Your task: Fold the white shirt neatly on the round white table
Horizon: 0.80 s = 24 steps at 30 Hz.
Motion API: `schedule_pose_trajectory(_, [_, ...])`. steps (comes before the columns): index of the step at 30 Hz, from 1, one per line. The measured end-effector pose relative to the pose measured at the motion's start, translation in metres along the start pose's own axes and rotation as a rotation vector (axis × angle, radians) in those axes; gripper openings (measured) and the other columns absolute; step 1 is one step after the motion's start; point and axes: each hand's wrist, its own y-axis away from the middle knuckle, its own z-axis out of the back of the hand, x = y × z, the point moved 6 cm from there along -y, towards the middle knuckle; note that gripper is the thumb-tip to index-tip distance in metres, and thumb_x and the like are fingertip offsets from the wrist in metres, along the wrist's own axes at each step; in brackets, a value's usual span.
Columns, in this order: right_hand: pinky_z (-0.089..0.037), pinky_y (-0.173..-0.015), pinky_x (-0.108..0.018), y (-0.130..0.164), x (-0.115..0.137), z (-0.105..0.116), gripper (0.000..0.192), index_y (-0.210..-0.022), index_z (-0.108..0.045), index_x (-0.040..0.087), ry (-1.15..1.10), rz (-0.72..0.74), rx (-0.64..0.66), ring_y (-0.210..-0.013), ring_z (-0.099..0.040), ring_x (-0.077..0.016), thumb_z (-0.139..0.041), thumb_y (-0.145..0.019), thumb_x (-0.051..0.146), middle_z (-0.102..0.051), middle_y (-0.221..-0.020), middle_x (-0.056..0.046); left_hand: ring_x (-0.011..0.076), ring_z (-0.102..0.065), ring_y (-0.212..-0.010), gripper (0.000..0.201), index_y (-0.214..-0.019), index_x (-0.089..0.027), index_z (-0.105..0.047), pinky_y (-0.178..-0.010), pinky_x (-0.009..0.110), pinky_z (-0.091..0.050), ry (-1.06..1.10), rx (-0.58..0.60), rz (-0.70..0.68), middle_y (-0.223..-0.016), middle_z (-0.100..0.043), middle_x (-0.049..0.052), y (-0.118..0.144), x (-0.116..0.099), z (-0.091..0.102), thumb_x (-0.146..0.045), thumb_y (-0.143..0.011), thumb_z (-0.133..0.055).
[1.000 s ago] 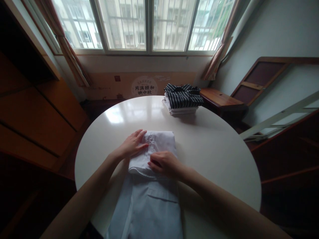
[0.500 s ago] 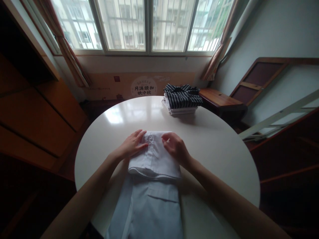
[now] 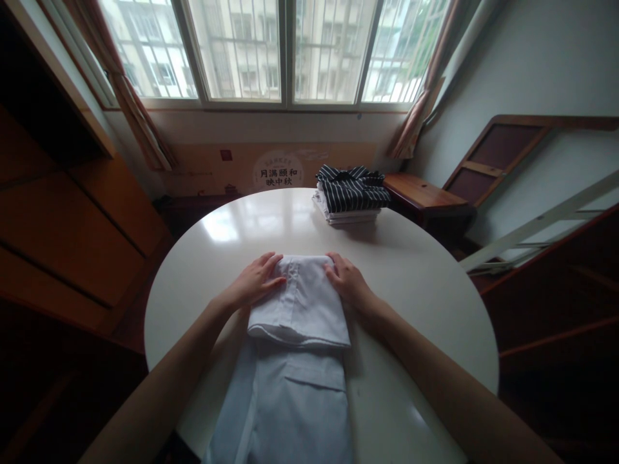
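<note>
Our right hand point(image 3: 349, 283) has moved to the far right edge of the white shirt point(image 3: 300, 303) while the left hand point(image 3: 255, 281) presses flat (both open), so we judge folding continues on the bench point(image 3: 416, 283).

The pale blue-white cotton-like shirt point(image 3: 297, 335) under the fingers of the left hand point(image 3: 252, 283) and right hand point(image 3: 349, 283) is matt woven cloth, smooth with soft creases. Around the fingers, the round white table point(image 3: 425, 283) is glossy and smooth (it mirrors the window light). Beyond the fingertips, the folded navy-and-white striped cloth stack point(image 3: 351, 196) looks matt; the brown wooden bench point(image 3: 425, 196) beside it has a dull sheen.
</note>
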Motion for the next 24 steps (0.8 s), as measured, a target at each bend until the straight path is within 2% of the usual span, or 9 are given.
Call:
schedule_pose_trajectory(13, [-0.042, -0.082, -0.028, 0.001, 0.0018, 0.0029, 0.031, -0.112, -0.055, 0.013, -0.006, 0.047, -0.034, -0.092, -0.057, -0.0172, -0.041, -0.09, 0.029, -0.063, -0.102, -0.012, 0.0281, -0.035, -0.132, 0.065, -0.138, -0.018, -0.036, -0.109, 0.043, -0.03, 0.001, -0.012, -0.014, -0.145, -0.034, 0.014, -0.0004, 0.0006, -0.0009, -0.058, -0.086, -0.04])
schedule_pose_trajectory(24, [-0.04, -0.085, -0.028, 0.0006, 0.0001, 0.0005, 0.032, -0.113, -0.053, 0.012, -0.006, 0.029, -0.021, -0.094, -0.056, -0.019, -0.04, -0.089, 0.028, -0.062, -0.104, -0.013, 0.026, -0.041, -0.127, 0.058, -0.133, -0.014, -0.042, -0.109, 0.04, -0.032, 0.049, -0.058, 0.0, -0.138, -0.042, 0.014, -0.0017, -0.0049, 0.0056, -0.05, -0.087, -0.044])
